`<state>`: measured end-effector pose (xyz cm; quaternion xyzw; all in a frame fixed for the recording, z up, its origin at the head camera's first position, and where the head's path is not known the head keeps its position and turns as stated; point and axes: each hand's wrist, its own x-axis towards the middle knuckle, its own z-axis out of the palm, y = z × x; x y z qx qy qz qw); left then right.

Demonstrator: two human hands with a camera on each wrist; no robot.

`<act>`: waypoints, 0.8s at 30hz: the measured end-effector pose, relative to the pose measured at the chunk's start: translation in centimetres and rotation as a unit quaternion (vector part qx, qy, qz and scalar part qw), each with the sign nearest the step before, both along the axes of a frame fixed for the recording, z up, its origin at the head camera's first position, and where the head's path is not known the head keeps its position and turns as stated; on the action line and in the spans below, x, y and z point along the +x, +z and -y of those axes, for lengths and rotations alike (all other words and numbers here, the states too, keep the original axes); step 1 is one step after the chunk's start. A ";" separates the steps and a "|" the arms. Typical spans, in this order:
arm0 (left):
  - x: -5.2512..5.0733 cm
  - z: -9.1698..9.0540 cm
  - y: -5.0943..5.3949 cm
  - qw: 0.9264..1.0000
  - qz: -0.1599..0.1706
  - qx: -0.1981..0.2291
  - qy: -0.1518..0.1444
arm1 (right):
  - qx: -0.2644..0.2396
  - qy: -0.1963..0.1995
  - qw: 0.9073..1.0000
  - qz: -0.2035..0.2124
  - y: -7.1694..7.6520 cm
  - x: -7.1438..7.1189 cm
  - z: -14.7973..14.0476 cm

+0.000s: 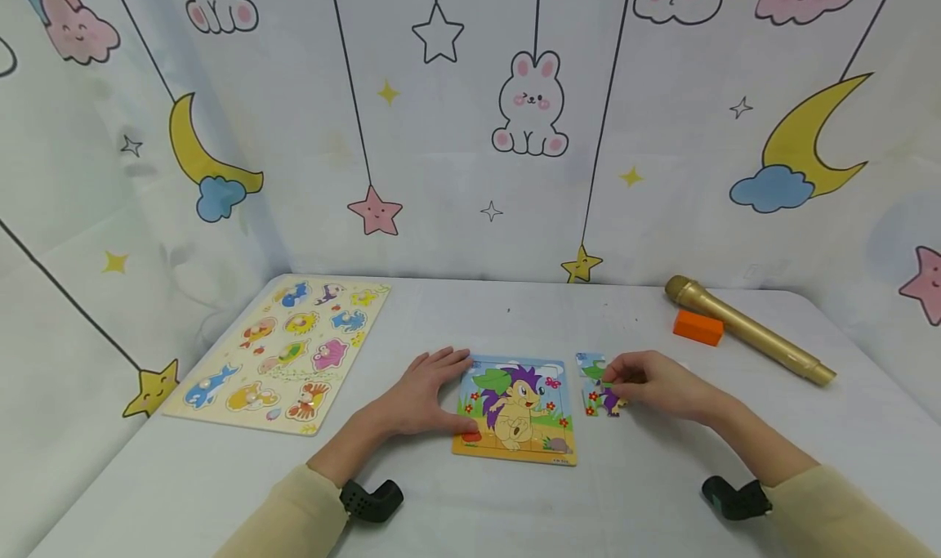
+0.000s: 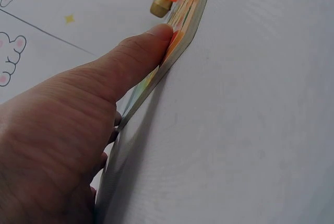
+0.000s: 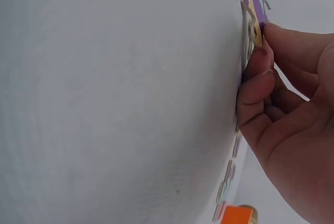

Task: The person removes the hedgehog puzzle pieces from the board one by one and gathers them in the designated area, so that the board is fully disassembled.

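The right hand pinches a purple piece; left of this grip, the spread left hand touches the hedgehog board.

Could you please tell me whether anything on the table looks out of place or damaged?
I see nothing spilled or damaged. One mildly odd thing: loose puzzle pieces lie outside the hedgehog board, by the right hand, although the picture on the board looks whole.

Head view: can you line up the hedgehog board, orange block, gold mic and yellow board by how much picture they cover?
Largest to smallest:
1. Yellow board
2. Hedgehog board
3. Gold mic
4. Orange block
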<state>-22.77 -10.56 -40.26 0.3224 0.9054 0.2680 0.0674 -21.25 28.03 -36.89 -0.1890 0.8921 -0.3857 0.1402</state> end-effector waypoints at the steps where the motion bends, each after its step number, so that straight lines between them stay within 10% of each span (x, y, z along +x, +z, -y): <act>1: 0.0 0.0 0.0 1.000 0.000 0.001 -0.001 | 0.002 -0.003 1.000 -0.001 0.0 0.0 0.1; 24: 0.0 0.0 -0.1 1.000 -0.003 0.004 0.000 | 0.021 -0.013 0.999 -0.020 0.4 0.4 0.4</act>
